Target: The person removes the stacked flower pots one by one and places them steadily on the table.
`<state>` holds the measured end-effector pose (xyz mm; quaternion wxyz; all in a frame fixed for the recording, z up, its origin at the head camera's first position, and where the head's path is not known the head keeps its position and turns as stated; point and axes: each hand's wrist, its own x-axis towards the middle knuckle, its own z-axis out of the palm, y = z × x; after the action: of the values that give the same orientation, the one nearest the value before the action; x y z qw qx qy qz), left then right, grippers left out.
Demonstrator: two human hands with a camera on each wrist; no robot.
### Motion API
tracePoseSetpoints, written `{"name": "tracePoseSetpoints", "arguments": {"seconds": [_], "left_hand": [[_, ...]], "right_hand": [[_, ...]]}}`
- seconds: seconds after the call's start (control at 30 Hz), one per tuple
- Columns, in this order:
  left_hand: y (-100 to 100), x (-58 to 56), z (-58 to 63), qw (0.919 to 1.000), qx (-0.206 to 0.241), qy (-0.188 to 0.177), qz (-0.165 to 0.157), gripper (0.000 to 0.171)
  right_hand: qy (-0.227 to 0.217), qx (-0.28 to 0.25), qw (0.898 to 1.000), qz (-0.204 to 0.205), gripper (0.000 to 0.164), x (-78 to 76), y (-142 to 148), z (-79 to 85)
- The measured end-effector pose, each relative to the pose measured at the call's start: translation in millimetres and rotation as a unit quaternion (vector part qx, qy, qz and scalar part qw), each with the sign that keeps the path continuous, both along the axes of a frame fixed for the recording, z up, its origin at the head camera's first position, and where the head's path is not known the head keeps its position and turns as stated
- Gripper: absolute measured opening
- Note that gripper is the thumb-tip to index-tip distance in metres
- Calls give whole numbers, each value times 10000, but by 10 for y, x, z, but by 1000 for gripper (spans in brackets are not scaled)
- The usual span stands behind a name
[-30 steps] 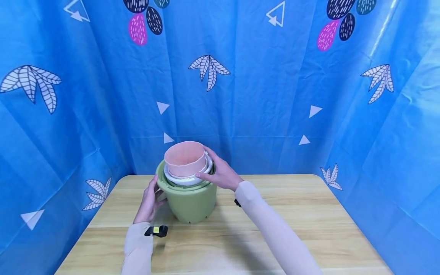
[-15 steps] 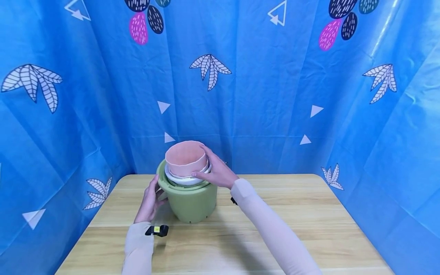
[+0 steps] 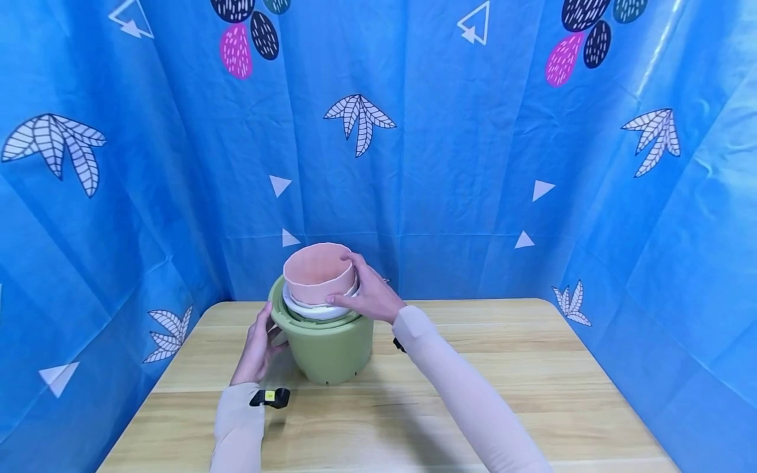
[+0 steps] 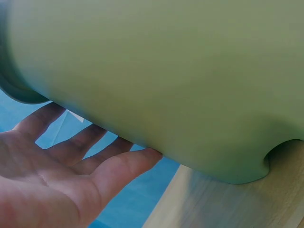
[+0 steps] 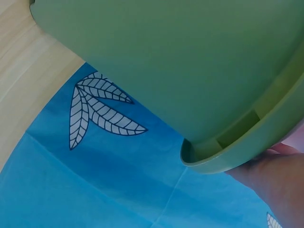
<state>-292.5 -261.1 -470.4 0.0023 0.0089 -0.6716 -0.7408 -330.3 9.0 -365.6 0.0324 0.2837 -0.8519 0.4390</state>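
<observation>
In the head view, a stack of nested flowerpots stands upright on the table. A pale pink flowerpot with a wavy rim is on top, inside a white flowerpot, and a large green flowerpot is outermost. My right hand pinches the pink pot's right side, fingers over its rim and thumb against the outer wall. My left hand rests at the green pot's left side, thumb near the rim. Its fingers look fairly straight against the wall in the left wrist view. The right wrist view shows mostly the green pot's outside.
The pots stand towards the left rear of a light wooden table. A blue patterned curtain hangs close behind the table and along both sides. A black wrist device sits on the left sleeve.
My right hand has shifted slightly left, from beside the white and pink pots onto the pink pot, its fingers now over the rim. The left hand and the green pot have stayed put.
</observation>
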Motion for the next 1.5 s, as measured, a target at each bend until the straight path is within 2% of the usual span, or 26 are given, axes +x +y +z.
{"name": "tracePoseSetpoints", "arguments": {"seconds": [0.33,0.77,1.13,1.5], "left_hand": [[-4,20,4,10000,-16,-11,-40,82],[2,5,-6,10000,-18,-35,-21,82],[7,-5,-7,10000,-12,-2,8,81],[10,4,-10,10000,-3,-22,11,81]], "right_hand": [[48,110,9998,-167,79,0,11,14],[162,36,9990,-414,79,-17,9,-8],[447,-505,9973,-300,79,-55,12,27],[128,-877,9959,-157,76,-28,21,110]]}}
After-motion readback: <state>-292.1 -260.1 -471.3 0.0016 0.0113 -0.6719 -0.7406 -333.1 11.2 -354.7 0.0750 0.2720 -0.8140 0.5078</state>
